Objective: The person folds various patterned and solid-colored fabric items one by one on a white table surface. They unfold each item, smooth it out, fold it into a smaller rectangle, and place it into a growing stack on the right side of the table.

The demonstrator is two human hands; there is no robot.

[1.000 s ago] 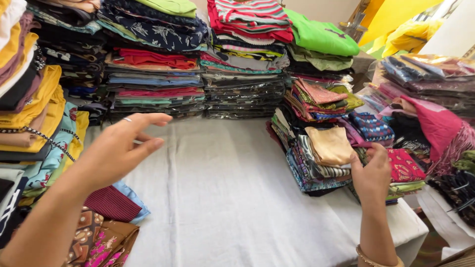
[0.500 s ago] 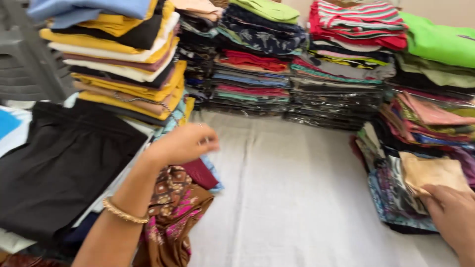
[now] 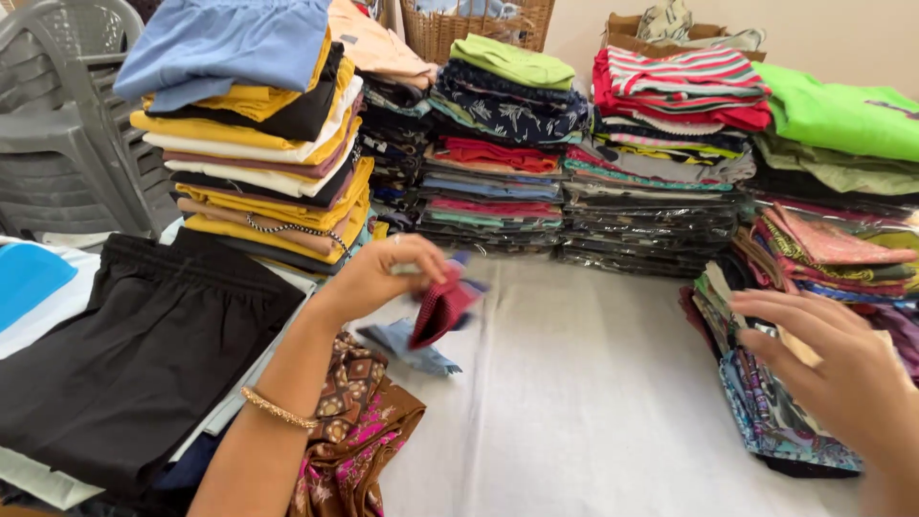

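Observation:
My left hand (image 3: 383, 273) grips a small dark red folded cloth (image 3: 442, 308) and lifts it off a low pile; a blue patterned cloth (image 3: 414, 343) lies just under it. A brown and pink printed cloth (image 3: 356, 431) lies beneath my forearm. My right hand (image 3: 842, 369) hovers at the right with fingers apart, holding nothing, over a stack of folded patterned clothes (image 3: 775, 421). A white sheet (image 3: 574, 402) covers the surface between both hands.
Tall stacks of folded clothes line the back: a yellow, white and black stack (image 3: 263, 153) at left, mixed stacks (image 3: 498, 144) in the middle, red striped (image 3: 680, 86) and green (image 3: 842, 120) at right. Black shorts (image 3: 134, 354) lie left. Grey plastic chairs (image 3: 57, 115) stand far left.
The view has swung left. My left hand came down onto the low pile and picked up the dark red cloth. My right hand left the right stack and now hovers open.

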